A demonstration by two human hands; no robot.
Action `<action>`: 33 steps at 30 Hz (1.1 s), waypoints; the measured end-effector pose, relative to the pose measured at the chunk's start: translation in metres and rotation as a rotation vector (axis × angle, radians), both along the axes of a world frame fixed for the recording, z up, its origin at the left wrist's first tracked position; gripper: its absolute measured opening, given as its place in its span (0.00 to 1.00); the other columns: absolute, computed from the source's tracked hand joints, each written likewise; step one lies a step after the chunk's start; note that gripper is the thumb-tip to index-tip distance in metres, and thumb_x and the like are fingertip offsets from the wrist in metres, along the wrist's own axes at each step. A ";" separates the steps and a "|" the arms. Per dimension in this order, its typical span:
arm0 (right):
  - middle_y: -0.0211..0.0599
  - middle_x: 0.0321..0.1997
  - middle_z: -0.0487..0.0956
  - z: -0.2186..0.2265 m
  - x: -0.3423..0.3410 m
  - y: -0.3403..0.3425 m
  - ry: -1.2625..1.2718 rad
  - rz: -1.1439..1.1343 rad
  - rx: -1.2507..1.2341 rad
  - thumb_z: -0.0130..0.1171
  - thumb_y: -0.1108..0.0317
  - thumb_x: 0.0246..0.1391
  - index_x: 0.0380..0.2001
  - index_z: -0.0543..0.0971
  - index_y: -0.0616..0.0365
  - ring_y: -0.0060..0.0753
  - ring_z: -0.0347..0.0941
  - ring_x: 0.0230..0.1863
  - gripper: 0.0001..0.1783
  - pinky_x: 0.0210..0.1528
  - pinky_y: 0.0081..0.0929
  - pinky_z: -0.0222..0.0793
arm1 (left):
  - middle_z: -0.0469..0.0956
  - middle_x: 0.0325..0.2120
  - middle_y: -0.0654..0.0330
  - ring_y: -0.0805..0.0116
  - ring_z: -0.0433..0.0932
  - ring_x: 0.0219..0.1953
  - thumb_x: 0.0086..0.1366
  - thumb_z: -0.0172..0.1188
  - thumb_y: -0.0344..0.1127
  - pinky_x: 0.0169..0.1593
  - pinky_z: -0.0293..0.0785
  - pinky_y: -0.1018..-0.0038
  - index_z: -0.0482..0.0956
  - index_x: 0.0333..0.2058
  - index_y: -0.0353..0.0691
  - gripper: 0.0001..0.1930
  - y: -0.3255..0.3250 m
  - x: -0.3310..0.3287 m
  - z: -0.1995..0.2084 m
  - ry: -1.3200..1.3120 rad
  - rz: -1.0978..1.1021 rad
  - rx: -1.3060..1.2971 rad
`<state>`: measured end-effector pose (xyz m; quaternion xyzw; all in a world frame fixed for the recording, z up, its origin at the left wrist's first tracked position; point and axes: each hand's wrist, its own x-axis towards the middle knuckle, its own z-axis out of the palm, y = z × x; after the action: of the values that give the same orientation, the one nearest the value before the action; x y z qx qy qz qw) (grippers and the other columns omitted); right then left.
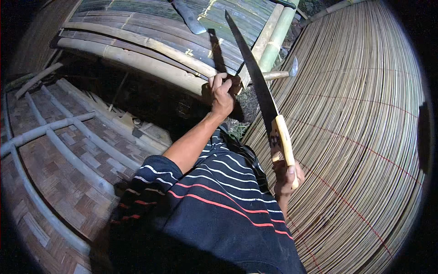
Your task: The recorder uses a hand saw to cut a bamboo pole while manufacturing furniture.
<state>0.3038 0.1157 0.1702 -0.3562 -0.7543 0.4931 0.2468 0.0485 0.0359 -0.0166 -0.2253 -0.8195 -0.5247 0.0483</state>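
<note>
My right hand [288,179] is closed round the pale wooden handle of a handsaw [258,75]. The saw's long dark blade slants up and to the left, its tip above a bamboo platform [159,27]. My left hand [221,95] has its fingers curled at the platform's front right corner, by the end of a bamboo pole [137,61]. Whatever those fingers may grip is hidden. A wide flat blade [189,18] lies on the slats ahead. Beside the saw, a curved blade with a wooden handle [275,75] sticks out past the platform's right edge.
On the right, a large mat of thin sticks bound with red string [356,114] spreads out. A woven panel [59,178] with a lattice of bamboo poles [68,122] lies at the left. A green bamboo post [276,39] runs along the platform's right side. Deep shadow fills the space below the platform.
</note>
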 end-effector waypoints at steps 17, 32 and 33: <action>0.33 0.19 0.74 -0.015 0.005 0.026 0.111 -0.064 -0.125 0.54 0.50 0.64 0.25 0.78 0.68 0.21 0.67 0.19 0.27 0.20 0.23 0.60 | 0.75 0.44 0.44 0.40 0.70 0.49 0.53 0.58 0.20 0.55 0.66 0.49 0.79 0.44 0.34 0.17 0.006 -0.028 0.024 -0.054 -0.142 -0.406; 0.28 0.22 0.75 -0.031 0.017 0.033 0.124 0.005 -0.233 0.54 0.53 0.66 0.32 0.80 0.68 0.18 0.66 0.23 0.24 0.25 0.21 0.59 | 0.82 0.34 0.55 0.54 0.80 0.40 0.59 0.65 0.23 0.45 0.76 0.64 0.82 0.37 0.37 0.07 -0.023 -0.029 0.018 -0.068 -0.295 0.045; 0.27 0.23 0.75 -0.035 0.020 0.034 0.094 0.025 -0.272 0.55 0.53 0.66 0.32 0.81 0.67 0.18 0.65 0.24 0.24 0.26 0.20 0.58 | 0.82 0.34 0.55 0.54 0.80 0.40 0.59 0.65 0.23 0.45 0.76 0.64 0.82 0.37 0.37 0.07 -0.028 -0.023 0.017 -0.072 -0.291 0.042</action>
<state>0.3237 0.1498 0.1353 -0.3534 -0.6726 0.6099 0.2253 0.0252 0.0076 0.0009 -0.3218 -0.7681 -0.5510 -0.0532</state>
